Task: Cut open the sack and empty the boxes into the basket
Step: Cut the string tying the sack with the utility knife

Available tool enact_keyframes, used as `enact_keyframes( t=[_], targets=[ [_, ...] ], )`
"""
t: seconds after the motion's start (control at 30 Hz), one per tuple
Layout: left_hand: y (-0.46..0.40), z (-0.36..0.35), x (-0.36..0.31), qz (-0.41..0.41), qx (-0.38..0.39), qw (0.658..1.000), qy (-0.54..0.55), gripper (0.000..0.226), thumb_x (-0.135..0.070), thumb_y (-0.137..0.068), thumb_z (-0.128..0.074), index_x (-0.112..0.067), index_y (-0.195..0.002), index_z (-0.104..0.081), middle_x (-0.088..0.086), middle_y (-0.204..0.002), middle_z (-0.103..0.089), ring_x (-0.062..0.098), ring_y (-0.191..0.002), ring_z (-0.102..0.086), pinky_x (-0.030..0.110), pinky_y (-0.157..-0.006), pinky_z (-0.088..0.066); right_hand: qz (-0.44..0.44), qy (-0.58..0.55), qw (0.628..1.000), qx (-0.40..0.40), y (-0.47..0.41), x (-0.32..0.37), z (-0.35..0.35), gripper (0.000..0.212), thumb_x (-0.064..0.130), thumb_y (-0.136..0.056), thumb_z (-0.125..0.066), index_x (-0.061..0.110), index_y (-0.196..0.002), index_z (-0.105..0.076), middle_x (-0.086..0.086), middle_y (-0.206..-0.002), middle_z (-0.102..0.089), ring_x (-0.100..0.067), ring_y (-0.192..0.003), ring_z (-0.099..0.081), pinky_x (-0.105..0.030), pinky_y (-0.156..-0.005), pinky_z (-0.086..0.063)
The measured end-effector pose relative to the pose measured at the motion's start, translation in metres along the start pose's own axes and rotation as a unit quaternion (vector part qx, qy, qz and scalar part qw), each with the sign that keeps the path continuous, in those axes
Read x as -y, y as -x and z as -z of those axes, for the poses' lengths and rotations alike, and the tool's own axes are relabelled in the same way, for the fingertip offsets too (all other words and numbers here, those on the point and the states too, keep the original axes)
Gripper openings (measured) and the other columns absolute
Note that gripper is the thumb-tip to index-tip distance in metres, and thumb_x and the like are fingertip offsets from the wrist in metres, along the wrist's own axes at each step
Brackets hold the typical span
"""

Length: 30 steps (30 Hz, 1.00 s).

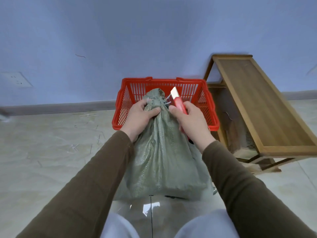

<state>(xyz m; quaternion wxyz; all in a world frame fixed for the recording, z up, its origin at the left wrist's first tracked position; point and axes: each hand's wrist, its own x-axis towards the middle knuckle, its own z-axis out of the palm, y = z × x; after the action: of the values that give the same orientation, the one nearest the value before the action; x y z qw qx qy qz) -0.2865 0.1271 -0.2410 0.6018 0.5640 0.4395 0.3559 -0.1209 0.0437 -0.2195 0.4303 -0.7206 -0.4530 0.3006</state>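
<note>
**Sack tied, knife at the neck**

Your left hand [139,115] grips the tied neck of the green sack [163,157]. The sack stands on the floor [51,160] between your arms, just in front of your knees. Your right hand [189,121] holds a red knife [178,102], with its white tip up beside the sack's knot. The red basket [212,117] sits right behind the sack, by the wall. A wooden stand [267,107] is to the basket's right.
</note>
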Motion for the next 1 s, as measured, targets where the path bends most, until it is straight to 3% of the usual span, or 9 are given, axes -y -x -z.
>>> enact_keyframes(
  t=[0.1,0.17,0.3,0.43,0.57,0.63,0.77,0.87,1.0],
  targets=[
    [0.004,-0.006,-0.007,-0.009,0.039,0.999,0.033,0.022,-0.029,-0.105,-0.058,-0.016,-0.110,-0.076,0.010,-0.111,-0.080,0.023,-0.100,-0.077,0.039,-0.092,-0.060,-0.058,-0.139,0.988,-0.012,-0.006,-0.006,-0.005,0.052,0.052,-0.082,-0.079,0.007,-0.103,-0.062,0.001,-0.064,-0.059,-0.015,-0.047,-0.054,-0.035,-0.050,-0.050],
    [0.006,-0.009,-0.011,-0.029,0.033,0.999,-0.015,0.032,-0.031,-0.110,-0.045,-0.027,-0.117,-0.076,-0.003,-0.117,-0.078,0.012,-0.107,-0.075,0.031,-0.097,-0.057,-0.098,-0.198,0.975,0.034,-0.009,-0.010,-0.012,0.056,0.044,-0.082,-0.084,0.002,-0.111,-0.063,0.001,-0.059,-0.057,-0.011,-0.041,-0.050,-0.027,-0.042,-0.044],
    [0.005,-0.007,-0.009,-0.058,0.049,0.992,-0.096,0.039,-0.032,-0.113,-0.040,-0.030,-0.145,-0.062,-0.018,-0.132,-0.067,-0.009,-0.118,-0.062,0.017,-0.105,-0.045,-0.112,-0.219,0.968,0.055,-0.011,-0.017,-0.020,0.030,0.022,-0.086,-0.083,0.008,-0.104,-0.064,0.003,-0.057,-0.052,-0.008,-0.039,-0.045,-0.023,-0.038,-0.039],
    [0.001,-0.001,-0.002,0.025,0.030,0.997,0.063,0.041,-0.017,-0.113,-0.041,-0.015,-0.152,-0.054,0.007,-0.142,-0.067,0.019,-0.124,-0.069,0.035,-0.108,-0.053,-0.140,-0.294,0.944,0.044,-0.014,-0.019,-0.017,0.022,0.005,-0.088,-0.078,0.011,-0.102,-0.061,0.001,-0.060,-0.051,-0.007,-0.039,-0.044,-0.022,-0.038,-0.039],
    [-0.005,-0.003,0.005,0.094,-0.001,0.982,0.161,0.039,-0.009,-0.112,-0.040,-0.010,-0.148,-0.053,0.010,-0.112,-0.080,0.017,-0.094,-0.080,0.030,-0.077,-0.065,-0.125,-0.350,0.925,0.078,-0.014,-0.021,-0.018,0.025,0.004,-0.091,-0.074,0.011,-0.109,-0.059,0.004,-0.063,-0.052,-0.006,-0.042,-0.044,-0.021,-0.041,-0.040],
    [-0.006,-0.005,0.006,0.112,-0.022,0.978,0.177,0.036,-0.008,-0.112,-0.041,-0.008,-0.144,-0.057,0.012,-0.106,-0.082,0.021,-0.092,-0.081,0.032,-0.073,-0.066,-0.112,-0.357,0.924,0.078,-0.013,-0.023,-0.016,0.020,0.006,-0.093,-0.073,0.015,-0.105,-0.060,0.006,-0.061,-0.056,-0.006,-0.046,-0.047,-0.020,-0.044,-0.040],
    [-0.012,0.000,0.013,0.111,-0.079,0.982,0.134,0.036,-0.010,-0.112,-0.042,-0.006,-0.140,-0.065,0.023,-0.125,-0.074,0.034,-0.115,-0.073,0.051,-0.102,-0.058,-0.086,-0.314,0.943,0.072,-0.013,-0.022,-0.011,0.016,0.010,-0.094,-0.073,0.019,-0.097,-0.061,0.006,-0.056,-0.056,-0.006,-0.047,-0.051,-0.018,-0.044,-0.040],
    [-0.011,0.004,0.013,0.088,-0.077,0.989,0.095,0.034,-0.013,-0.111,-0.045,-0.008,-0.134,-0.069,0.020,-0.120,-0.077,0.031,-0.108,-0.076,0.048,-0.100,-0.060,-0.081,-0.237,0.967,0.052,-0.015,-0.019,-0.011,0.015,0.011,-0.093,-0.073,0.017,-0.095,-0.060,0.001,-0.067,-0.064,-0.008,-0.050,-0.065,-0.018,-0.039,-0.041],
    [-0.006,0.005,0.006,0.032,0.017,0.995,0.095,0.032,-0.008,-0.107,-0.054,-0.014,-0.132,-0.071,0.012,-0.120,-0.079,0.025,-0.111,-0.077,0.035,-0.091,-0.063,-0.125,-0.277,0.945,0.119,-0.012,-0.018,-0.014,0.022,0.020,-0.091,-0.079,0.013,-0.104,-0.062,0.000,-0.076,-0.070,-0.009,-0.048,-0.063,-0.019,-0.034,-0.038]
  ],
)
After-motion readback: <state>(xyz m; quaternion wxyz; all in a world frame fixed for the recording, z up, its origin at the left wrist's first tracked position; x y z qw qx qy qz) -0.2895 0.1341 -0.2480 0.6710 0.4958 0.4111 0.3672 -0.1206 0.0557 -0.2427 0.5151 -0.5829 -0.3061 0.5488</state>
